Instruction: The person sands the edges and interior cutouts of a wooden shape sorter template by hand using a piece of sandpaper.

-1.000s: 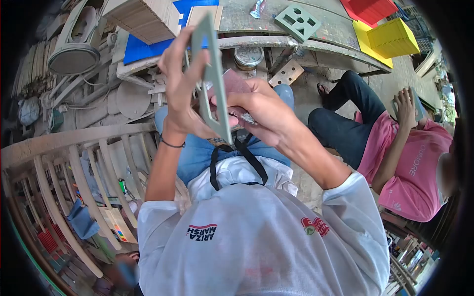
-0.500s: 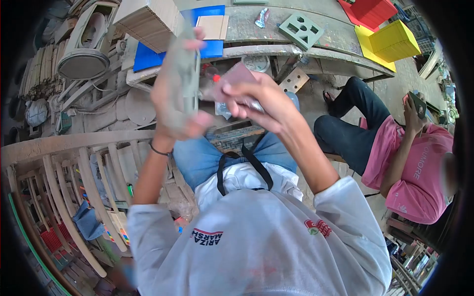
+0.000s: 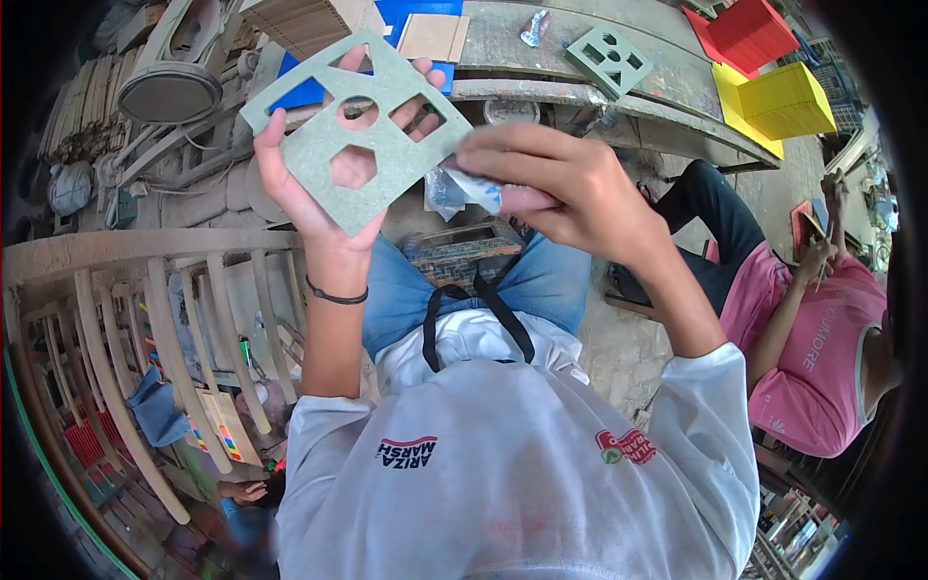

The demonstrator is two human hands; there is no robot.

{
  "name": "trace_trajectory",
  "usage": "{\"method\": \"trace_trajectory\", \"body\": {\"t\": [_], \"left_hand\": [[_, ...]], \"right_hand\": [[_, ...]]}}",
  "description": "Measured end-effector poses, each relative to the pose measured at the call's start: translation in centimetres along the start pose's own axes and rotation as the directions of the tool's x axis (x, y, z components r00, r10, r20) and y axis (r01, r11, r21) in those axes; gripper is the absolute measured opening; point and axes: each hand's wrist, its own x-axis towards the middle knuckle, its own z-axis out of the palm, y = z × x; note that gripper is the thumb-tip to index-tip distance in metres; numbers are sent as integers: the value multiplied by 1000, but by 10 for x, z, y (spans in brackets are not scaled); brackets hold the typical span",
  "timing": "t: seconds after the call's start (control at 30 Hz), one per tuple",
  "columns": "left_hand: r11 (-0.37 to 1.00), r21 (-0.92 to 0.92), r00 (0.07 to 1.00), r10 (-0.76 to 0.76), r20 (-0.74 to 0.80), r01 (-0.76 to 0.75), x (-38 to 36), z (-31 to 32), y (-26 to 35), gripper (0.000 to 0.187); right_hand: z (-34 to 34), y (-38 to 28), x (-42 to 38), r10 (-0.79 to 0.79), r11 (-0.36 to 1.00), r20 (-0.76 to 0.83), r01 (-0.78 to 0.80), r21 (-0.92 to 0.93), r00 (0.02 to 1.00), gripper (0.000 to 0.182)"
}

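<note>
A grey-green board (image 3: 401,159) with several shaped cut-outs, among them a circle and a hexagon, is held up tilted above my lap. My left hand (image 3: 290,188) grips it from behind, thumb at the left edge and fingertips showing past the far edge and through the holes. In my right hand (image 3: 590,184) is a folded piece of sandpaper (image 3: 480,188), its printed pale back and a pinkish side visible. The fingers pinch it close against the board's right edge; the exact contact is hidden behind them.
On the workbench (image 3: 512,92) ahead lie a similar green cut-out board (image 3: 611,60), a small tube (image 3: 535,29), a blue board (image 3: 391,12), and red (image 3: 744,39) and yellow pieces (image 3: 778,101). A wooden railing (image 3: 145,246) stands left. A person in pink (image 3: 812,358) sits right.
The board has turned from edge-on to face-up toward me. My right hand with the sandpaper has shifted right, and now sits at the board's right edge.
</note>
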Motion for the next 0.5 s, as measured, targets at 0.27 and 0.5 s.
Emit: {"method": "trace_trajectory", "body": {"t": [0.27, 0.5], "left_hand": [[991, 124, 996, -51, -68, 59, -1, 12, -20, 75], [960, 231, 961, -93, -259, 155, -2, 17, -29, 74]], "right_hand": [[-5, -6, 19, -262, 961, 185, 274, -43, 947, 32], [3, 19, 41, -464, 848, 236, 505, -160, 854, 34]]}}
